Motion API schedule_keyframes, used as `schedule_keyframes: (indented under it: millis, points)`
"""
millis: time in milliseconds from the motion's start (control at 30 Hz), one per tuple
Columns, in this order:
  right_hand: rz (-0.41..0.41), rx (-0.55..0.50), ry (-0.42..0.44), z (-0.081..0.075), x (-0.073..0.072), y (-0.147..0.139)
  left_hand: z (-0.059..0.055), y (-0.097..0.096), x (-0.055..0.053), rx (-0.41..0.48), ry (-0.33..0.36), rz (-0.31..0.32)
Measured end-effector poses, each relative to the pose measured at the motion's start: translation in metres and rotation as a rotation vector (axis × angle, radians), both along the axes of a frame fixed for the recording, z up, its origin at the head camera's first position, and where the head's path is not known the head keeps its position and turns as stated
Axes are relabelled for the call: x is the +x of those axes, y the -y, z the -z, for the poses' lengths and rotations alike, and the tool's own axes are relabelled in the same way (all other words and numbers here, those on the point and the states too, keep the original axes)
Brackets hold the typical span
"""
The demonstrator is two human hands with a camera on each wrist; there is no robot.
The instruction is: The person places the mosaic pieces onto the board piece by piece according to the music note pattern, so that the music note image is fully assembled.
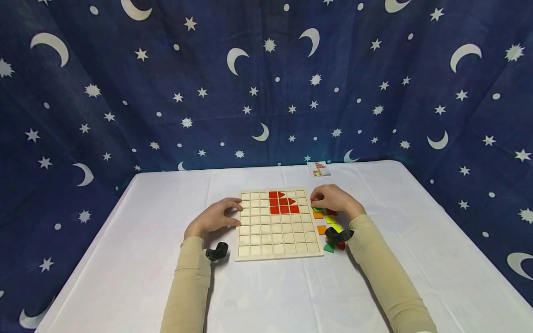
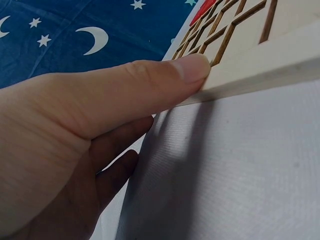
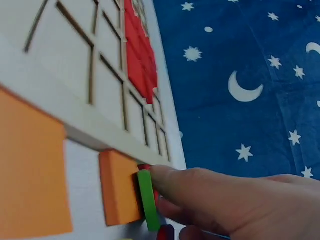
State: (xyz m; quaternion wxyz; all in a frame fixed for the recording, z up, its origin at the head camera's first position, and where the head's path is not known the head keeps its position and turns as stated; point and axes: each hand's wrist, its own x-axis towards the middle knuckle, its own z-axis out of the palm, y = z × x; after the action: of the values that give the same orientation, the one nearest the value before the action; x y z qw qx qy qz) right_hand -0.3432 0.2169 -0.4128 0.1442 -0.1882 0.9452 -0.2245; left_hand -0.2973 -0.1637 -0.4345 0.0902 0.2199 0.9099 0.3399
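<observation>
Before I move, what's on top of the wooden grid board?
The board holds six red squares and two red triangles in its far rows. The left hand is at its left edge. Cell floors under the squares are covered, so can't be seen.

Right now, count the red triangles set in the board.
2: one red triangle in the top row of the board, right of a red square; another red triangle in the second row, right of two red squares.

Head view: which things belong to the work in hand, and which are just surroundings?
Belong to the work:
grid board, left hand touching its edge
red tiles set in it
loose tiles, right hand at them
pattern card, probably, showing a similar red shape

Just surroundings:
white tablecloth
star-and-moon curtain
black wrist devices
</observation>
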Motion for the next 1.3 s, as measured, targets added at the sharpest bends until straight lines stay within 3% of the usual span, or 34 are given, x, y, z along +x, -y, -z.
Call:
schedule_keyframes:
  millis: [167, 667, 1100, 1300]
  points:
    - [0.037, 0.019, -0.008, -0.0001, -0.0006, 0.0024, 0.0001, -0.0004, 0.0002, 0.0, 0.014, -0.014]
    - [0.006, 0.007, 0.004, -0.0006, -0.0002, 0.0009, 0.0009, -0.0007, 0.0017, 0.006, 0.005, 0.005]
    - [0.078, 0.057, -0.03, -0.0001, -0.0034, -0.0002, -0.0003, -0.0009, 0.0029, 0.005, 0.015, -0.001]
    - [0.058, 0.085, -0.095, 0.0004, -0.0037, 0.0015, -0.0013, -0.0011, 0.0023, 0.01, 0.019, -0.001]
